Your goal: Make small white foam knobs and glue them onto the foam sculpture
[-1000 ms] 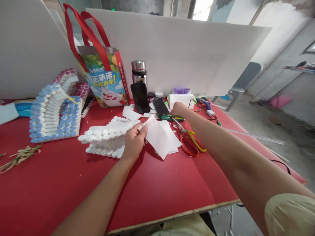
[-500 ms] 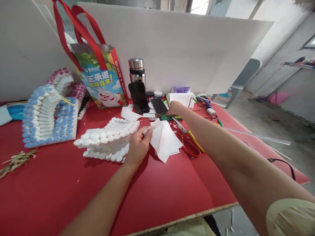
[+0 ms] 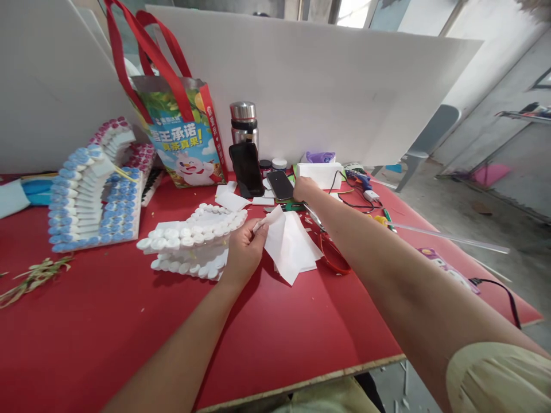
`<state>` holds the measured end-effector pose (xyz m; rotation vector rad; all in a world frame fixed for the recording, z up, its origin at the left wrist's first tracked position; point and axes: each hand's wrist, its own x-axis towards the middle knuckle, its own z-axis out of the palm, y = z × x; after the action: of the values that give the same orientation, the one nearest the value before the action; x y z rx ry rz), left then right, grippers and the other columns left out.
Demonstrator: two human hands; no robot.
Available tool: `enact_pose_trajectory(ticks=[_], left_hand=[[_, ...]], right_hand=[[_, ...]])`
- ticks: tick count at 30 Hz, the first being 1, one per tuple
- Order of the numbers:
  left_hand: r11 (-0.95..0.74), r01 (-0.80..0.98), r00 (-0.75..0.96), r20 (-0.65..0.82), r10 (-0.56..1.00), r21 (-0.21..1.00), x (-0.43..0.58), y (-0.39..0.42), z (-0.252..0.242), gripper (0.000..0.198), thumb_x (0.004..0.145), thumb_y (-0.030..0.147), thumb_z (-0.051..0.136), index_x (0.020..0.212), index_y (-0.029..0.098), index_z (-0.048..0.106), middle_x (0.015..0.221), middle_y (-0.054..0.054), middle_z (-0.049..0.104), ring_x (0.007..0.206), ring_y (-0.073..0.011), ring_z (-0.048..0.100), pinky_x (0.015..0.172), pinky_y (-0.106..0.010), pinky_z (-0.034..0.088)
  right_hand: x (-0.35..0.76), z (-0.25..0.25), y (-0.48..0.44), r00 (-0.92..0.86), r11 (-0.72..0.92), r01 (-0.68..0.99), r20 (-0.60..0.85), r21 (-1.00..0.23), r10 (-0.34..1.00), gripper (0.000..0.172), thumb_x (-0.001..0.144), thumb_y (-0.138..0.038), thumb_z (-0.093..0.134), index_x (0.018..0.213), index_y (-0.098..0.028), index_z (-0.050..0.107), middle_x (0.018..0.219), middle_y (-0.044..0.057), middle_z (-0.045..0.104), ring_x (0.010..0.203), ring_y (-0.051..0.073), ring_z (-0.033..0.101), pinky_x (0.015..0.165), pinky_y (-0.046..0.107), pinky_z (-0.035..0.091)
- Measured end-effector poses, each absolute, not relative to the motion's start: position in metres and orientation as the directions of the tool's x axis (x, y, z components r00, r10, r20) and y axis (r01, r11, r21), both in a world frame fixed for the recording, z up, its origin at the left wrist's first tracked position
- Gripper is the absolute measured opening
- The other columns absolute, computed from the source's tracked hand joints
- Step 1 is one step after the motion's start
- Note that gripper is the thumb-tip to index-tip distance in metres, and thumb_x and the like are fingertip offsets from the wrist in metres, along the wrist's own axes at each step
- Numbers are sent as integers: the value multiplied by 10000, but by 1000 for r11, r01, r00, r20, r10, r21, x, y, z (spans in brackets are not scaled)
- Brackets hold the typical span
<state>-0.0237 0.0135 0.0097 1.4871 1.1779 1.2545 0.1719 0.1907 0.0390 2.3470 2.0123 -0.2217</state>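
My left hand point(image 3: 246, 248) is closed, pinching the corner of a thin white sheet of paper point(image 3: 279, 249) between thumb and fingers. More white sheets point(image 3: 305, 244) lie beneath and beside it on the table. Just left of this hand stands a white piece edged with rows of small white rosettes point(image 3: 176, 238). My right arm stretches far forward, and my right hand point(image 3: 305, 188) is beside a flat phone point(image 3: 279, 185) and a green-handled tool point(image 3: 293, 206). Its fingers are hidden from view. Red-handled scissors point(image 3: 333, 255) lie partly under the right forearm.
A blue-and-white rosette piece point(image 3: 86, 201) stands left, before a shopping bag point(image 3: 185, 137). A steel flask point(image 3: 244, 120) stands behind an upright black phone point(image 3: 247, 169). A white box point(image 3: 319, 174), glue gun point(image 3: 364, 182) and cables lie at the back right. A white board point(image 3: 301, 86) rises behind.
The view has shifted slightly. My right forearm has swung a little left and covers more of the scissors. My left hand still pinches the paper.
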Motion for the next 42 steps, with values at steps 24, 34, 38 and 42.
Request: enact_pose_trajectory(ticks=[24, 34, 38, 42], left_hand=[[-213, 176, 83, 201, 976, 961, -22, 10, 15, 240, 914, 392, 600, 933, 178, 708, 763, -16, 656, 678, -155, 540, 598, -230, 427], [-419, 314, 338, 312, 888, 852, -20, 5, 24, 222, 974, 336, 531, 938, 188, 691, 869, -26, 694, 819, -183, 615, 760, -273, 469], [-619, 282, 635, 341, 693, 733, -13, -1, 25, 192, 960, 196, 509, 893, 192, 689, 1170, -96, 719, 1098, -238, 641, 955, -353, 481], [-722, 247, 796, 290, 531, 646, -9, -2, 19, 208, 911, 87, 494, 857, 182, 671, 1226, -129, 708, 1207, -273, 605, 982, -398, 492]], right_hand=[[191, 60, 75, -188, 200, 977, -138, 73, 972, 271, 826, -27, 586, 1013, -79, 776, 1027, 211, 751, 1039, 309, 705, 796, 292, 513], [196, 47, 78, -209, 219, 971, -103, 95, 972, 248, 920, -111, 548, 1055, -54, 748, 1085, 245, 723, 1056, 321, 688, 850, 323, 500], [201, 43, 76, -263, 266, 964, -85, 24, 961, 299, 872, -72, 568, 1112, -103, 744, 1163, 192, 717, 1088, 278, 671, 869, 278, 467], [208, 42, 78, -289, 284, 956, -77, -67, 954, 312, 841, -71, 580, 1065, -179, 767, 1122, 103, 747, 1018, 226, 674, 783, 242, 445]])
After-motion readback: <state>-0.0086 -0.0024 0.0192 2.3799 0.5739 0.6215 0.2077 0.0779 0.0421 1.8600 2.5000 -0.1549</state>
